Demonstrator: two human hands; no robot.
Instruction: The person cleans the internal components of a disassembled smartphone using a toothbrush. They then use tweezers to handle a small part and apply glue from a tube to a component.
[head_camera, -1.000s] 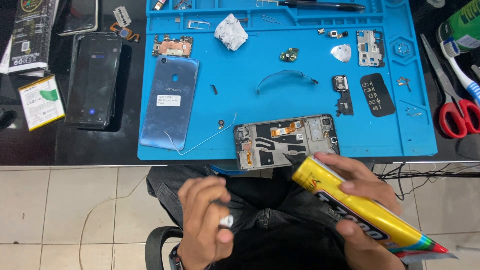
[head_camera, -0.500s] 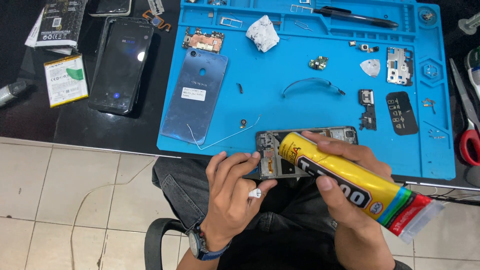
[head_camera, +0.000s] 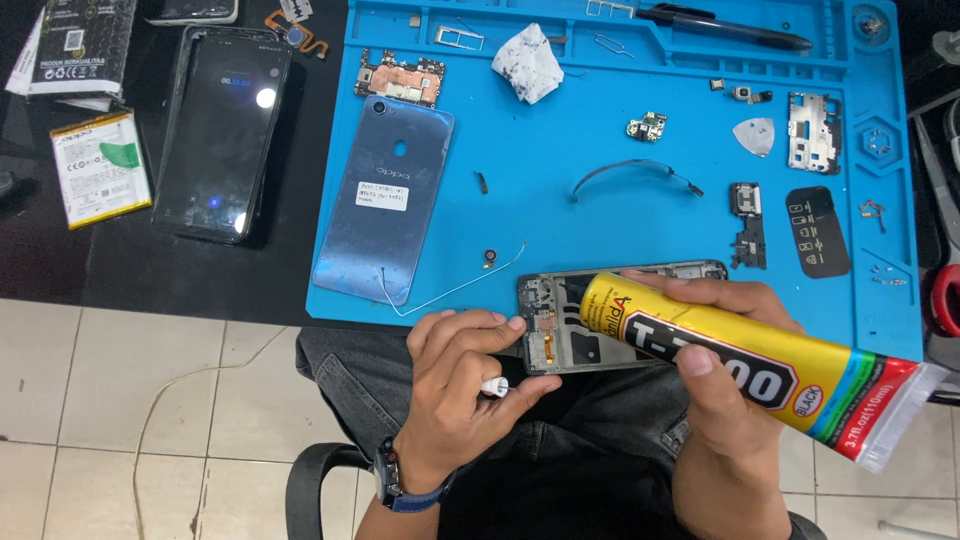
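My right hand grips a large yellow glue tube with a multicoloured crimped end, lying across a dark phone frame at the near edge of the blue work mat. My left hand pinches a small white cap between thumb and fingers, its fingertips touching the frame's left end. The tube's nozzle is hidden. A blue phone back cover lies on the mat to the left.
A black phone, a white battery and a dark packet lie on the black desk. The mat holds a circuit board, crumpled tissue, a flex cable, small parts and a pen. Red scissor handles sit at right.
The tube swung up from my lap and now lies across the phone frame. My left hand rose with the white cap to the frame's left end.
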